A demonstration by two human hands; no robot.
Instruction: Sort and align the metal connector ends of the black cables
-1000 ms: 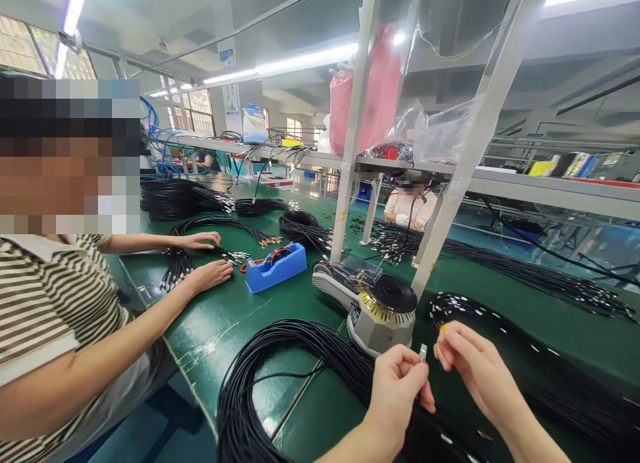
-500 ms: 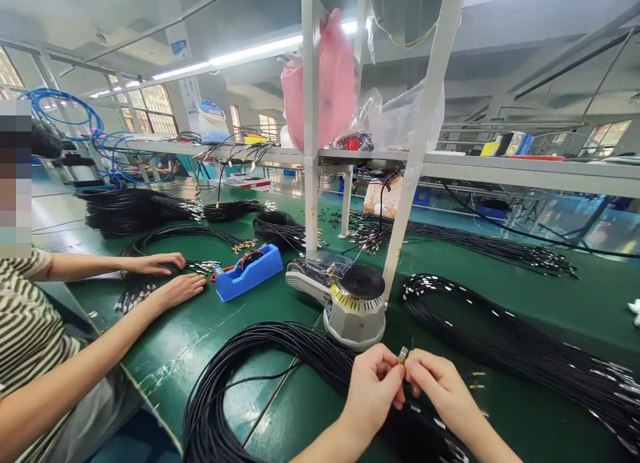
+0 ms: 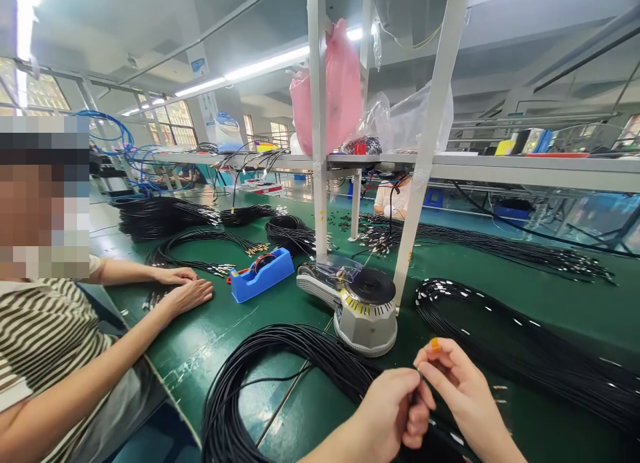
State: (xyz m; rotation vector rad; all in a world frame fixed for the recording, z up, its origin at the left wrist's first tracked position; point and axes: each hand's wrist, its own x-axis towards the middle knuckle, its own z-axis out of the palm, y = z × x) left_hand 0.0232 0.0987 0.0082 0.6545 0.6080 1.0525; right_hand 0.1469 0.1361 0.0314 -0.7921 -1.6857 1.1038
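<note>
My left hand (image 3: 395,409) is closed, its fingers wrapped round a thin black cable (image 3: 414,397) of which only a dark bit shows. Right against it, my right hand (image 3: 460,389) has its thumb and a finger pinched together; whatever is between them is hidden. A small piece of amber tape (image 3: 435,344) sticks to a fingertip of my right hand. Below and left of my hands lies a large coil of black cables (image 3: 235,363). Behind them stands a round grey tape dispenser (image 3: 367,323) with a black disc on top.
A blue tape holder (image 3: 263,276) stands left of the dispenser. On the left, a co-worker's hands (image 3: 187,293) rest on the green table (image 3: 200,356). Another cable bundle (image 3: 500,329) lies at right. White shelf posts (image 3: 417,183) rise behind the dispenser.
The metal connector seen between my fingers is now out of sight. My right hand has tilted up, showing the amber tape on its fingertip. The view has turned slightly left.
</note>
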